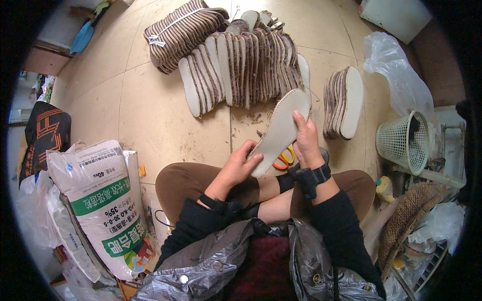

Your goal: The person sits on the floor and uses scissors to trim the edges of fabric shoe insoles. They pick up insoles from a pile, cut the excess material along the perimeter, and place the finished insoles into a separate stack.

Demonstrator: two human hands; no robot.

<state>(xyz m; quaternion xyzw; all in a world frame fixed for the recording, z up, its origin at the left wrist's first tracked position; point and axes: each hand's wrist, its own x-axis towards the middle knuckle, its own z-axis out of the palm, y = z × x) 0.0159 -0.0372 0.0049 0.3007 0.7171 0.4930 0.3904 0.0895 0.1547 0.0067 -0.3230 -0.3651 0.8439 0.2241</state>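
Head view: a pale insole is held on the person's side of the row of insoles, its far end overlapping the row's right end in view; whether they touch cannot be told. Both hands are closed on it: the left hand pinches the near end between thumb and fingers, while the right hand has its thumb on the upper face and its fingers underneath at the right edge. This two-point hold probably steadies the piece and leaves its pale face and stitched rim exposed. Scissors with orange and yellow handles lie nearer the person than the row, partly behind the held insole, presumably for easy reach. The row stands on edge on the floor, its pieces apparently propping one another. Behind the row and to its left, a bundle is tied with white string, evidently to prevent it from spreading. To the row's right, well apart, stands a smaller stack, perhaps separated for sorting.
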